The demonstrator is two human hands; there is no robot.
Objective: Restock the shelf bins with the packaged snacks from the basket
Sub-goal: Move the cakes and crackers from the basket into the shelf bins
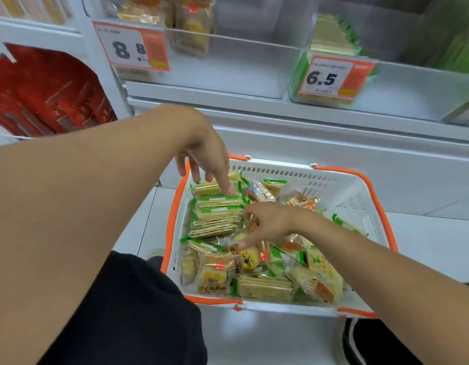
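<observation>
- White shelving (280, 122) filled the background, its clear bins (228, 69) carrying price tags (130, 47) reading 8.8 and 6.5.
- A white basket (341, 196) with orange handles sat below on the pale floor (433, 246), full of packaged snacks (217, 214).
- Left hand (204, 151) hovered, fingers spread, one fingertip touching a cracker pack (215, 189).
- Right hand (270, 222) was loosely curled over the snacks; its grip was unclear.
- Red boxes (43, 93) at left were blurred.
</observation>
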